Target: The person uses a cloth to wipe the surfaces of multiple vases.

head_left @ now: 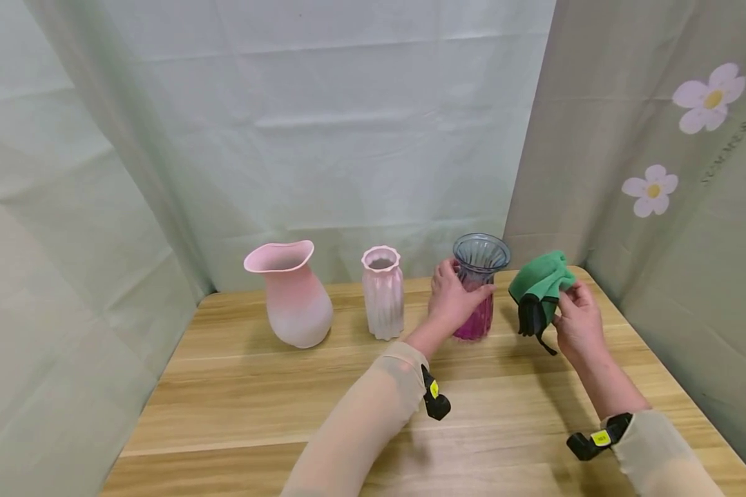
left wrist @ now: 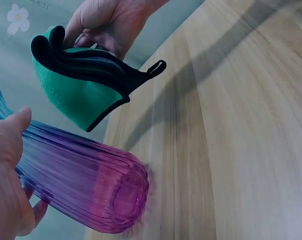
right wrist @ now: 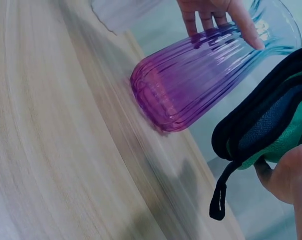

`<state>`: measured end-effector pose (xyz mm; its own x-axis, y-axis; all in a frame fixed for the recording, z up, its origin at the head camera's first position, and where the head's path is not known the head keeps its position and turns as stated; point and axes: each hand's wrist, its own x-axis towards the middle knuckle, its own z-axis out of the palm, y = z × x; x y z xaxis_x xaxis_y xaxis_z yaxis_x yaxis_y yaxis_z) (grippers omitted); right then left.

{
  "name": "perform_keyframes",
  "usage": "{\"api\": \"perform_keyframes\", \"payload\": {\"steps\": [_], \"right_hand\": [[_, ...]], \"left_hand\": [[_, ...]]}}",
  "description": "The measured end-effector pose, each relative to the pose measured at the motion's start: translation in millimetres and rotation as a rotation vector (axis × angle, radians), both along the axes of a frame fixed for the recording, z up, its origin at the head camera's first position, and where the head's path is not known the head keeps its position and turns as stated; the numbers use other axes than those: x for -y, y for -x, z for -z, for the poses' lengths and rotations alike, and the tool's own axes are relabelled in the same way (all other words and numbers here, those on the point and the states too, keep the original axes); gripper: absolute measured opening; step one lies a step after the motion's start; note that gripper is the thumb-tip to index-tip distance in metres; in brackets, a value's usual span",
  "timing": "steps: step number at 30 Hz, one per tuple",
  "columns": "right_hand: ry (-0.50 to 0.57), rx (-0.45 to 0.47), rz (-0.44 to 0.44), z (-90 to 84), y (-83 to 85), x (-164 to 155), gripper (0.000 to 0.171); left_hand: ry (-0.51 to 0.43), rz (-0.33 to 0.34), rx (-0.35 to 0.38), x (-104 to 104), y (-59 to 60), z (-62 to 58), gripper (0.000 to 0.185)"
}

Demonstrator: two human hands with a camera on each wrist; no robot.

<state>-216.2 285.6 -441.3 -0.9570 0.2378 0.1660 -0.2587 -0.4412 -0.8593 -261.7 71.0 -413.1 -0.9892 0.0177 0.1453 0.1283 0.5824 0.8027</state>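
Note:
A ribbed glass vase, blue at its flared rim and purple-pink toward the base, stands upright on the wooden table. My left hand grips it around the upper body, with the thumb across the near side and the other fingers on the far left side. To the right of the vase, my right hand pinches a folded green cloth with black edging. A black hanging loop dangles from the cloth, above the table. In the left wrist view the cloth is beside the vase, apart from it.
Left of the glass vase stands a slim white-pink fluted vase. Farther left is a wider pink-and-white vase with a wavy rim. The wooden table ends near hanging curtains at the back and sides.

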Motion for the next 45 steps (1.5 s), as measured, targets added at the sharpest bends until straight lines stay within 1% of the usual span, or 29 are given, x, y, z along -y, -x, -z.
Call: {"api": "perform_keyframes", "payload": {"steps": [4, 7, 9, 12, 16, 18, 21, 25, 27, 31, 34, 37, 39, 42, 45], "right_hand": [[-0.017, 0.023, 0.012, 1.5, 0.5, 1, 0.015], [-0.025, 0.024, 0.018, 2.0, 0.3, 1, 0.015], [-0.023, 0.020, 0.015, 2.4, 0.1, 1, 0.015], [-0.020, 0.011, 0.008, 2.7, 0.5, 1, 0.016], [-0.015, 0.004, 0.000, 2.5, 1.7, 2, 0.015], [-0.015, 0.007, 0.001, 2.2, 2.1, 3, 0.015], [-0.010, 0.008, -0.006, 1.6, 3.0, 6, 0.014], [-0.016, -0.002, -0.007, -2.3, 6.9, 12, 0.014], [-0.029, -0.006, -0.001, -6.1, 10.5, 17, 0.014], [-0.087, -0.007, 0.005, -14.9, 18.1, 29, 0.015], [-0.127, -0.014, -0.027, -20.3, 22.7, 38, 0.017], [-0.137, -0.016, -0.079, -23.0, 25.1, 45, 0.021], [-0.149, -0.010, -0.095, -23.3, 26.0, 47, 0.024], [-0.163, 0.005, -0.083, -22.2, 27.5, 49, 0.022], [-0.201, 0.010, -0.049, -18.9, 29.3, 52, 0.018]], "left_hand": [[0.001, -0.018, -0.007, 0, 1.7, 2.2, 0.089], [-0.010, 0.000, -0.017, 1, 3.2, 3.2, 0.086], [-0.019, 0.026, -0.025, 3, 4.8, 3.7, 0.082], [-0.063, 0.111, -0.032, 9, 8.6, 4.0, 0.073], [-0.108, 0.274, -0.027, 20, 14.5, 2.3, 0.060], [-0.104, 0.343, -0.014, 24, 17.2, 1.5, 0.059], [-0.063, 0.399, 0.016, 29, 20.9, 2.5, 0.068], [-0.027, 0.413, 0.039, 33, 23.3, 3.9, 0.078], [-0.024, 0.414, 0.031, 34, 23.9, 4.3, 0.077], [-0.027, 0.416, 0.012, 34, 24.4, 5.0, 0.076], [-0.023, 0.421, 0.006, 33, 24.9, 5.6, 0.074], [-0.011, 0.426, 0.006, 33, 25.5, 5.7, 0.075], [-0.003, 0.425, 0.016, 33, 25.6, 5.6, 0.076], [-0.002, 0.420, 0.036, 34, 26.0, 4.6, 0.080], [-0.007, 0.427, 0.028, 35, 27.2, 4.6, 0.077]]}}
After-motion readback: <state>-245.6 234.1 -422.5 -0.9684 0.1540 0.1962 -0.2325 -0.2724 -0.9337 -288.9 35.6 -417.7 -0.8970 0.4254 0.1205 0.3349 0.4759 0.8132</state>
